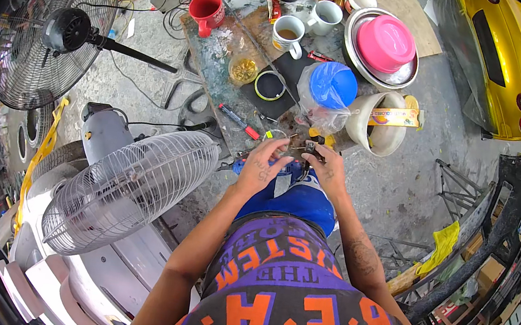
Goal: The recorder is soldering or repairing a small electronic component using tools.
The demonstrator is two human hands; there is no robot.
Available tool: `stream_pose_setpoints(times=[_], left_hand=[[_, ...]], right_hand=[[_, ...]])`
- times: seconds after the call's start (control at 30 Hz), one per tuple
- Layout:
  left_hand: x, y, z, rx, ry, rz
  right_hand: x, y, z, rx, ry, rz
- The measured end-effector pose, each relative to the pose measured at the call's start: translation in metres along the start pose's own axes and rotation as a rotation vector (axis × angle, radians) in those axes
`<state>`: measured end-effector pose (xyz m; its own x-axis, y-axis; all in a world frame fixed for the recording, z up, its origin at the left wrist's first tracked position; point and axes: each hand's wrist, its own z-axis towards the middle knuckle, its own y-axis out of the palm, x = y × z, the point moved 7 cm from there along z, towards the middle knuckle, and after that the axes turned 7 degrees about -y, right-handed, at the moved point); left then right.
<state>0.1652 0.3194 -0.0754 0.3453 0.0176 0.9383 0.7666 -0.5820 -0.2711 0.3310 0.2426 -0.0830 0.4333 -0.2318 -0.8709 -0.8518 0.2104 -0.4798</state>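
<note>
My right hand pinches a small black part between thumb and fingers, above my lap; its exact kind is too small to make out. A thin pin-like bit sticks out of it toward the left. Just to its left, my left hand is half curled, with a gap between thumb and forefinger and nothing visible in it. Beyond the left hand, a red and dark marker pen lies on the worn tabletop. A roll of tape rests on a black sheet farther back.
On the table stand a red mug, a mug of brown drink, a clear tub of small golden pieces and a blue-lidded tub. A white bucket and pink basin are at right. Fans crowd the left.
</note>
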Motion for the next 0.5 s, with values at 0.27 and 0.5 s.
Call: stream_pose_setpoints(times=[0.27, 0.5], left_hand=[[-0.007, 0.023, 0.014, -0.131, 0.008, -0.032], [-0.045, 0.023, -0.009, -0.192, -0.174, -0.046]], right_hand=[[-0.007, -0.002, -0.001, 0.014, 0.005, 0.104], [0.011, 0.005, 0.0, 0.019, 0.114, 0.265]])
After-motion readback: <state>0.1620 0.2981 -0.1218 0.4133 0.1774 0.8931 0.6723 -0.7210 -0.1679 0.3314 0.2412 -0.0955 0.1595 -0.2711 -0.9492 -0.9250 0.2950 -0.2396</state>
